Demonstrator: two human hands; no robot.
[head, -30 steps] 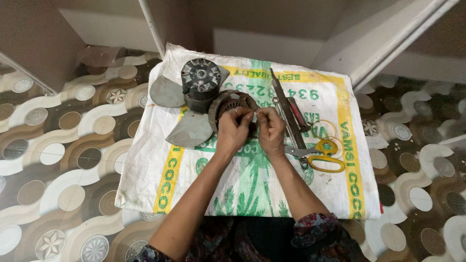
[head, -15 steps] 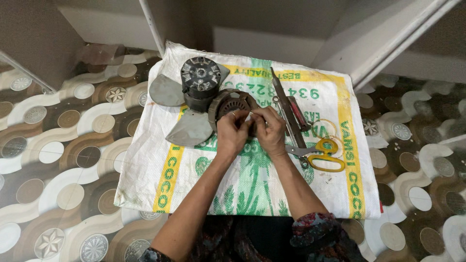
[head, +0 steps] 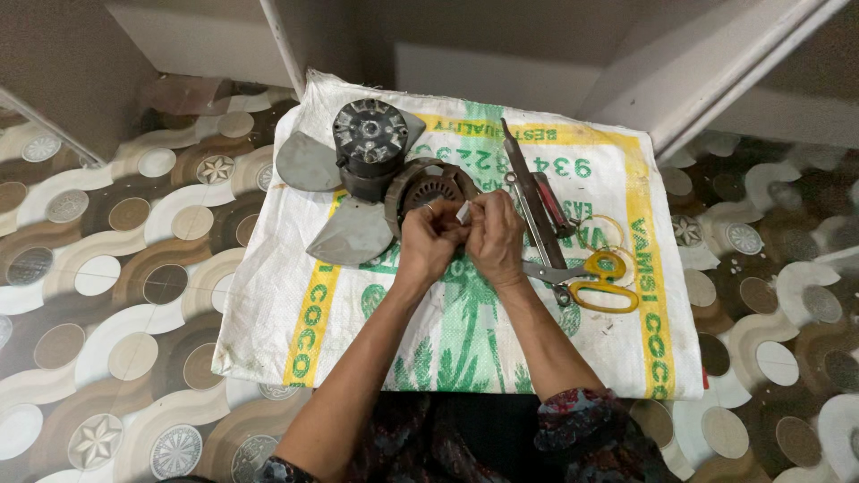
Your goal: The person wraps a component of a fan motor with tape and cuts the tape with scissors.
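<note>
Your left hand [head: 428,240] and right hand [head: 494,234] meet over the middle of the white woven sack [head: 358,340], fingertips together. Both are curled nearly closed, pinching a small white piece [head: 463,212] between them; what the piece is, too small to tell. There is a ring on one left-hand finger.

Just beyond your left hand's fingertips sits the round motor housing [head: 428,185], open face up, dark windings inside. Your left hand overlaps its near edge; whether it touches, can't tell. Further out from that hand and a bit to its left stands the fan motor [head: 369,143], with grey blades: one blade [head: 309,163] to the far left, another blade [head: 353,234] right beside your left wrist.

To the right of your right hand lie the yellow-handled scissors [head: 595,278], near but apart from it. Beyond that hand, slightly right, a long flat metal tool [head: 523,174] and a red-handled tool [head: 550,199] lie side by side.

The sack lies on a patterned brown and white floor [head: 116,268].
</note>
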